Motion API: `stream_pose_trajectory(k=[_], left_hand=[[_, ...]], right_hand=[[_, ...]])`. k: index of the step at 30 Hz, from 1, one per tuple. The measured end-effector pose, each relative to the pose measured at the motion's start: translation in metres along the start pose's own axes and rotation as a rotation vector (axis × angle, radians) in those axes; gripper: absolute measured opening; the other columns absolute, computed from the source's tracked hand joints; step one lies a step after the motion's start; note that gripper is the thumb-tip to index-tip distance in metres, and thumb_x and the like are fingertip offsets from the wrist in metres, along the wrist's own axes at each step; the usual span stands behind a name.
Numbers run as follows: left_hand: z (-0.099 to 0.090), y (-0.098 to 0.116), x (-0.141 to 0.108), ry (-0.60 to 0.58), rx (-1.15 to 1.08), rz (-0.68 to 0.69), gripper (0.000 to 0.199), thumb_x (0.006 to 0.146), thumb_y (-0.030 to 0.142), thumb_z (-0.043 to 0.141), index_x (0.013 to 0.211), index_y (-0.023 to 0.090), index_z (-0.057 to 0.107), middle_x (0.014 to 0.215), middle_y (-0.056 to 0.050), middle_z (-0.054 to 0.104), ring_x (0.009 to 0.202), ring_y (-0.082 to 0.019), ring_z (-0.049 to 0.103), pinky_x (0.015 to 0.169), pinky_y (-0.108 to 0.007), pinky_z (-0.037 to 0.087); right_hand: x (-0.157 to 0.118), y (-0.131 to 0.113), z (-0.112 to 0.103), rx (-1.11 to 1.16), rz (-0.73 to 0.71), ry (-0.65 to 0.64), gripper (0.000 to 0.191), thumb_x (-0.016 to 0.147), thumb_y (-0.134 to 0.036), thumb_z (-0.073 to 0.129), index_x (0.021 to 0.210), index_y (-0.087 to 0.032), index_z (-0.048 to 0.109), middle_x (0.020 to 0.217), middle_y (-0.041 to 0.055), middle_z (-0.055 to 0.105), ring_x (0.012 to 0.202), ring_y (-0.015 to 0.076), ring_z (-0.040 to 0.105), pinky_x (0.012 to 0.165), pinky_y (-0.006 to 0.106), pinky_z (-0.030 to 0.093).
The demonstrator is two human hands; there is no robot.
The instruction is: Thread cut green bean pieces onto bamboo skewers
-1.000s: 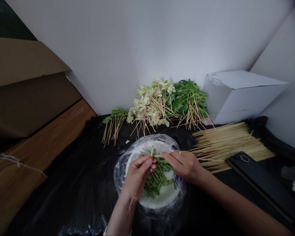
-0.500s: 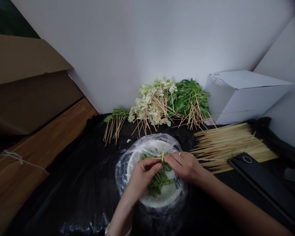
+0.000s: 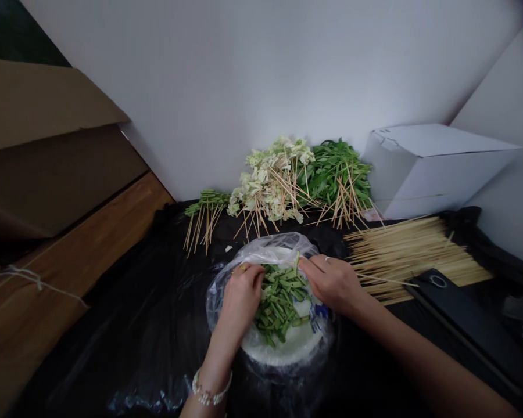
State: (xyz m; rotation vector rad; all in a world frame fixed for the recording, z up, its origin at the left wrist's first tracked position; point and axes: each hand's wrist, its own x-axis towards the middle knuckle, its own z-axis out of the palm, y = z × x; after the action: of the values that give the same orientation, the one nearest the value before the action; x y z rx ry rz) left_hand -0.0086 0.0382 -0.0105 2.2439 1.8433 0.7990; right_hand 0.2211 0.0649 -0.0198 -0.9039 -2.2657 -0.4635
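Observation:
A white bowl [image 3: 283, 355] wrapped in clear plastic holds many cut green bean pieces [image 3: 281, 302]. My left hand [image 3: 245, 287] is closed at the bowl's left side, fingertips by the beans; whatever it may pinch is hidden. Over the right rim, my right hand [image 3: 331, 281] is closed on a bamboo skewer [image 3: 390, 281] that points out to the right past the hand. A pale green bean piece [image 3: 297, 260] stands upright at its fingertips, on the skewer's end.
Loose skewers [image 3: 418, 249] and a black phone [image 3: 466, 325] lie to the right. Skewered beans [image 3: 211, 200], pale cauliflower-like florets [image 3: 261, 180] and leafy greens [image 3: 331, 168] line the wall. A white box [image 3: 436, 168] stands back right, a cardboard box [image 3: 47, 151] left.
My hands have moved apart: the left one back to the left, the right one slightly right and up. More of the beans and the skewer's length now show.

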Motion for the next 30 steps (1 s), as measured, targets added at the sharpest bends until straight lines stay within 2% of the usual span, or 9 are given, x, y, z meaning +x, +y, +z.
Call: stream_pose_trajectory(k=[6,10,14,17,20,26,30], left_hand=[[0.003,0.017,0.006,-0.139,0.206,-0.039,0.021,0.086,0.014,0.064,0.105,0.013,0.071,0.104,-0.016,0.072,0.105,-0.031,0.064,0.093,-0.043,0.049],[0.006,0.025,0.007,-0.224,0.254,-0.033,0.036,0.086,0.023,0.066,0.121,0.013,0.064,0.116,-0.018,0.069,0.112,-0.032,0.062,0.096,-0.044,0.047],[0.009,0.028,0.008,-0.276,0.282,-0.031,0.033,0.092,0.036,0.060,0.116,0.014,0.066,0.112,-0.018,0.071,0.111,-0.033,0.062,0.094,-0.045,0.047],[0.011,0.028,0.007,-0.276,0.325,-0.043,0.027,0.097,0.029,0.048,0.110,0.016,0.069,0.106,-0.016,0.071,0.104,-0.031,0.064,0.090,-0.042,0.047],[0.014,0.024,0.006,-0.267,0.329,-0.092,0.031,0.098,0.021,0.041,0.110,0.017,0.070,0.101,-0.016,0.072,0.096,-0.028,0.067,0.086,-0.040,0.048],[0.015,0.020,0.005,-0.268,0.350,-0.074,0.038,0.095,0.013,0.041,0.126,0.016,0.062,0.106,-0.017,0.071,0.097,-0.028,0.067,0.086,-0.040,0.048],[0.012,0.022,0.006,-0.229,0.282,-0.093,0.031,0.093,0.010,0.043,0.111,0.014,0.069,0.103,-0.017,0.072,0.096,-0.028,0.067,0.086,-0.039,0.049]], right_hand=[[0.000,-0.003,0.000,0.001,-0.043,-0.014,0.021,0.091,-0.011,0.046,0.097,-0.013,0.066,0.071,0.0032,0.055,0.065,0.0172,0.044,0.059,0.033,0.028],[0.000,-0.002,0.000,0.003,-0.044,0.002,0.021,0.090,-0.009,0.046,0.095,-0.013,0.066,0.070,0.0028,0.054,0.064,0.0171,0.044,0.059,0.033,0.028],[0.000,-0.001,-0.001,-0.002,-0.051,0.010,0.022,0.090,-0.009,0.046,0.098,-0.012,0.066,0.072,0.0033,0.056,0.064,0.0166,0.044,0.058,0.033,0.028],[0.000,-0.002,-0.001,0.003,-0.048,-0.009,0.021,0.090,-0.009,0.047,0.098,-0.013,0.066,0.072,0.0028,0.055,0.064,0.0167,0.044,0.058,0.033,0.028],[0.000,-0.002,0.000,0.003,-0.044,-0.013,0.020,0.090,-0.009,0.048,0.097,-0.013,0.066,0.071,0.0026,0.054,0.064,0.0170,0.044,0.059,0.033,0.028],[0.000,-0.002,0.000,0.003,-0.055,0.001,0.022,0.091,-0.010,0.046,0.100,-0.012,0.066,0.072,0.0031,0.055,0.065,0.0166,0.044,0.059,0.033,0.028],[0.000,-0.002,0.000,0.008,-0.055,0.013,0.021,0.091,-0.010,0.047,0.098,-0.012,0.066,0.071,0.0029,0.055,0.064,0.0166,0.044,0.058,0.033,0.029]])
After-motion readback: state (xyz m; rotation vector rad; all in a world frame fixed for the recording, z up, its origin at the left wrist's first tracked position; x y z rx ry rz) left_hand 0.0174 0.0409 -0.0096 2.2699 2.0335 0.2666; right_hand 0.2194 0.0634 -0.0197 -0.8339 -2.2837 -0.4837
